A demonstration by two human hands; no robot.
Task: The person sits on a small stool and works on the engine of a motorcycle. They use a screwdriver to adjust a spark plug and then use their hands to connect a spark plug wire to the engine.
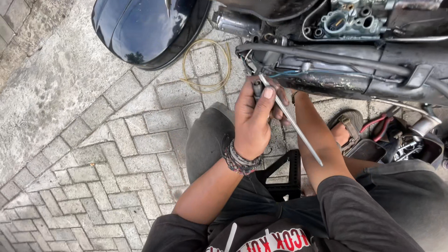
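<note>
While left hand grips rod, paving beside.

Motorcycle frame at top right; black cowling to its left. Wire loop on the paving between them. Stool between the knees. Pliers at far right.

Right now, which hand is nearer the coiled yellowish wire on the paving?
Left. The left hand holds a thin metal rod just below and right of the coiled wire. The right hand is hidden behind the left one, its forearm farther right.
</note>
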